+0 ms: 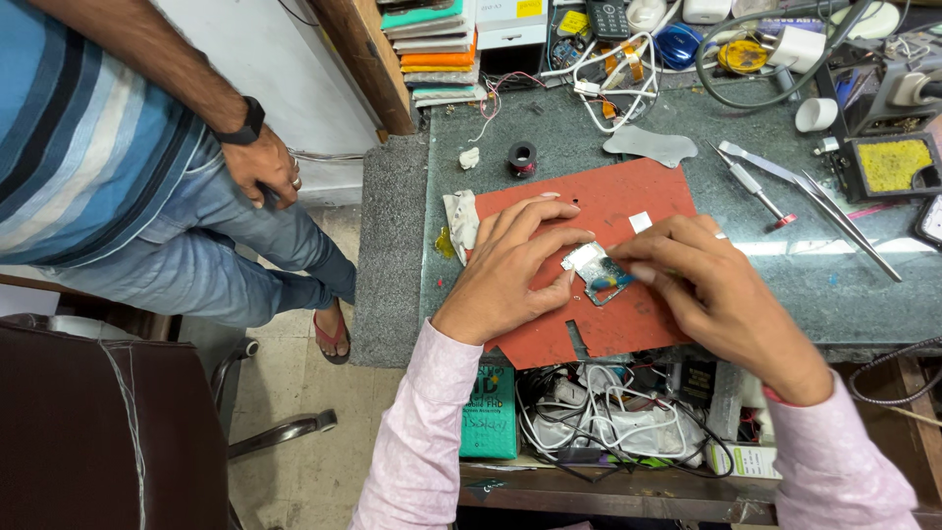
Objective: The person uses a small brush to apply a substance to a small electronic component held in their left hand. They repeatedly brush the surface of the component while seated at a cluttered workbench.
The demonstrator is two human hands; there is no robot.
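Both hands meet over a small flat metal part, thin, silvery and roughly rectangular, with a blue-and-yellow sheen on its face. The left hand lies spread and mostly open, fingertips pressing the part's near edge down to steady it. The right hand is curled, thumb and forefinger pinched at the part's right side; whether they grip a fine tool or the part itself I cannot tell. This looks like delicate work on the piece, and the next move would seem to call for a firm hold-down and a light, exact touch. Under the hands lies a red mat, matte and rubbery, with notched edges. Just left of the left hand sits a crumpled pale cloth. Beyond the right hand, on the speckled grey-green tabletop, rest slim metal tweezers and a thin screwdriver. Farther out are a small black spool, tangled white cables and a yellow sponge tray.
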